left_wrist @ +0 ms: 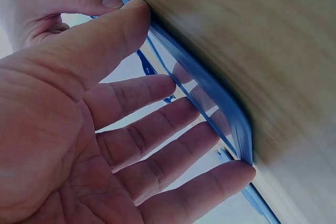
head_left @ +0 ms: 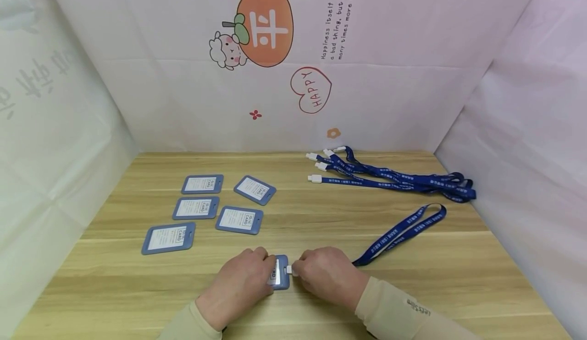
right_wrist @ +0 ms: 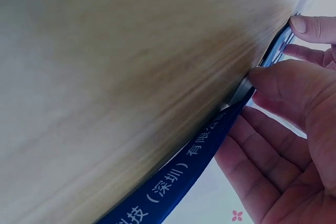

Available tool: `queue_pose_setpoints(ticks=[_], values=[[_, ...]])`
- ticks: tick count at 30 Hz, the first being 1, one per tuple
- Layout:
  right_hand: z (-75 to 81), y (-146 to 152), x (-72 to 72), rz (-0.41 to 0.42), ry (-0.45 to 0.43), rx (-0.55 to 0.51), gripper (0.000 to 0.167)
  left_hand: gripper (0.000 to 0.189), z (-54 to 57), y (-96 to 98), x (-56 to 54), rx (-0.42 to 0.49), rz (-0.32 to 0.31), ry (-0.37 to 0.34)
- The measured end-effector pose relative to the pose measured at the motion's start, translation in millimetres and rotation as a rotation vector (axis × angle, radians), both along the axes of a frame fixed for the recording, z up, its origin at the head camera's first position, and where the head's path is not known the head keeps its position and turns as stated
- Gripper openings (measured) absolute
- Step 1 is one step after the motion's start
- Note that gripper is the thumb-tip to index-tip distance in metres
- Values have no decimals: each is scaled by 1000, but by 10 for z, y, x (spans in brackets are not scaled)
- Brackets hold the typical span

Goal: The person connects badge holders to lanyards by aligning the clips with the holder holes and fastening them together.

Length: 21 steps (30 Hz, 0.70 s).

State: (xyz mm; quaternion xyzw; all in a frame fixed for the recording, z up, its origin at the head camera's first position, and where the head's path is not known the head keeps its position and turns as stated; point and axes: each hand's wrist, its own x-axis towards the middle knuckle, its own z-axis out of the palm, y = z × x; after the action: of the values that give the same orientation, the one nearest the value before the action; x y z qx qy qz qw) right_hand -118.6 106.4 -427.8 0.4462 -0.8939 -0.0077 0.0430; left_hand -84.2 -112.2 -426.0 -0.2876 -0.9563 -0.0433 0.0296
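Observation:
Near the front of the table my left hand holds a blue card holder by its long edges, thumb on one side and fingertips on the other. The left wrist view shows the holder's rim between thumb and fingers, close over the wood. Just to the right, my right hand pinches the end of a blue lanyard between thumb and fingers. The lanyard's white clip pokes out at the holder's slotted end. In the right wrist view the printed strap runs away from the pinch.
Several blue card holders lie spread on the left of the wooden table. A bundle of blue lanyards with white clips lies at the back right. White printed sheets stand as walls behind and on both sides.

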Motion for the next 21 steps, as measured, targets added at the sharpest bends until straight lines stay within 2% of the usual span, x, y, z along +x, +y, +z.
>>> queue_pose_setpoints(ticks=[6,17,21], values=[[20,2,14,-5,-44,7,3,44,6,6,6,-1,5,-41],[45,6,47,-8,-87,5,5,38,-12,-9,51,10,-10,3],[56,20,69,-13,-111,4,6,40,-9,-3,57,-6,-11,-12]])
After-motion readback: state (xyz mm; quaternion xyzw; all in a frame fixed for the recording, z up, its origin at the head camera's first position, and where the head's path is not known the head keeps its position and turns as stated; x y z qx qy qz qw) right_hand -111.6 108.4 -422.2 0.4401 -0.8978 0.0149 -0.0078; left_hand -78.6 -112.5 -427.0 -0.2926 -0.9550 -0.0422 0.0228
